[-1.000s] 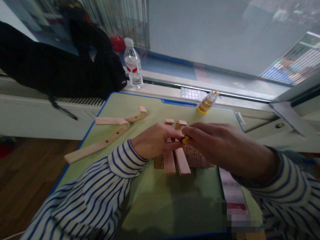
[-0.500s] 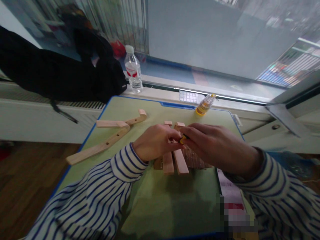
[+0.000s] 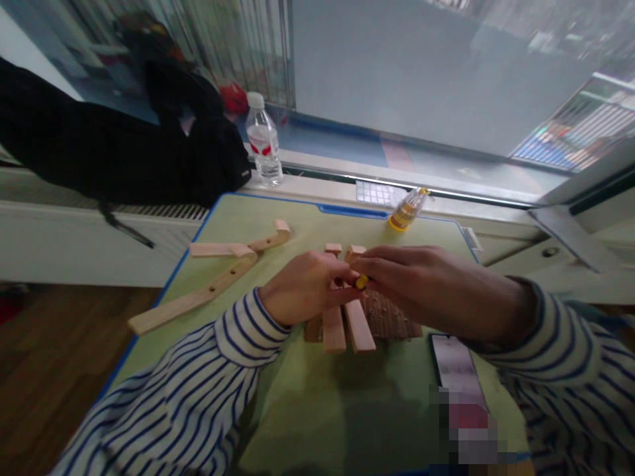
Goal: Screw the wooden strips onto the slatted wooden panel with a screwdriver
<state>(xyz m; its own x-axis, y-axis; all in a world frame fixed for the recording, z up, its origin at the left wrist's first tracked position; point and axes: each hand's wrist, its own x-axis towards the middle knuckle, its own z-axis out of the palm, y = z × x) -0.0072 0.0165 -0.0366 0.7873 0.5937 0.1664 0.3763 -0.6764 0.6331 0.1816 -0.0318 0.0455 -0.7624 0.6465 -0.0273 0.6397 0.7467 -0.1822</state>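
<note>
My left hand (image 3: 305,285) and my right hand (image 3: 421,284) meet fingertip to fingertip over a cluster of short wooden pieces (image 3: 347,324) on the green desk (image 3: 307,396). My right hand's fingers are closed on a small yellow-and-black tool (image 3: 362,282). My left hand's fingers are pinched beside the tool, on a wooden piece or something too small to make out. A perforated wooden panel (image 3: 391,320) lies under my right hand, partly hidden.
Two long curved wooden arms (image 3: 208,281) lie at the desk's left. A small yellow bottle (image 3: 407,209) lies at the desk's far edge. A water bottle (image 3: 262,140) and black bags (image 3: 124,145) sit on the sill. A phone (image 3: 454,370) lies near my right forearm.
My hands have stayed joined over the wooden pieces, shifting only slightly. The yellow tool tip shows a little lower between the fingers, and the phone's screen is more uncovered.
</note>
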